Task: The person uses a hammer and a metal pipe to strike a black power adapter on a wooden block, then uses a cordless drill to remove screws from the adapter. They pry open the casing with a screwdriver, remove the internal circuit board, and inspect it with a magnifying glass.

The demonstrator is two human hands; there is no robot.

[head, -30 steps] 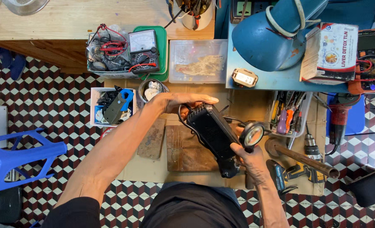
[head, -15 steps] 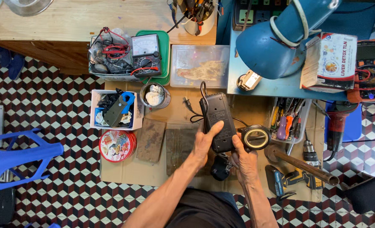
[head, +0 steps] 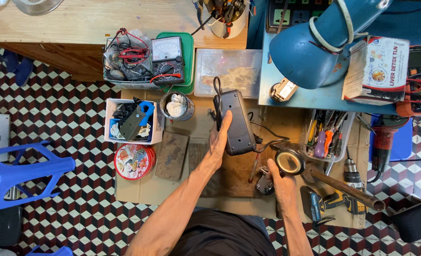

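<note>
At the frame's centre the left hand [head: 218,142] wraps its fingers around the left edge of a black box [head: 237,122] with a trailing cord, holding it on the board [head: 229,175], while the right hand [head: 282,185], lower right of it, pinches a small dark part [head: 264,182] beside a round magnifier [head: 289,161]

Around my left hand [head: 218,142] the black box [head: 237,122] is hemmed in: metal cup [head: 176,105] to its left, clear plastic tub [head: 228,72] above, blue lamp [head: 315,45] upper right. Lower centre, bare cardboard [head: 139,196] beside the round red tin [head: 134,161] leaves passing room. To the right, the tool tray [head: 328,135], magnifier [head: 289,162] and rusty pipe [head: 343,187] block the way.
</note>
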